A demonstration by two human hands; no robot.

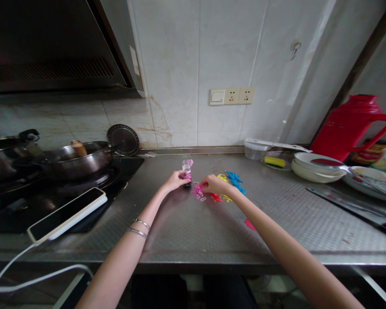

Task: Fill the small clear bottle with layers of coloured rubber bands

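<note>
The left hand is closed around a small clear container with pink bits at it. Just right of that grip, the right hand has its fingertips down at the pink pieces — whether they pinch one, I can't tell. Red pieces lie just nearer me than that hand — blue pieces beyond its wrist.

A left hand grips a small clear container; the right hand touches small pink clips on a grey metal counter.
</note>
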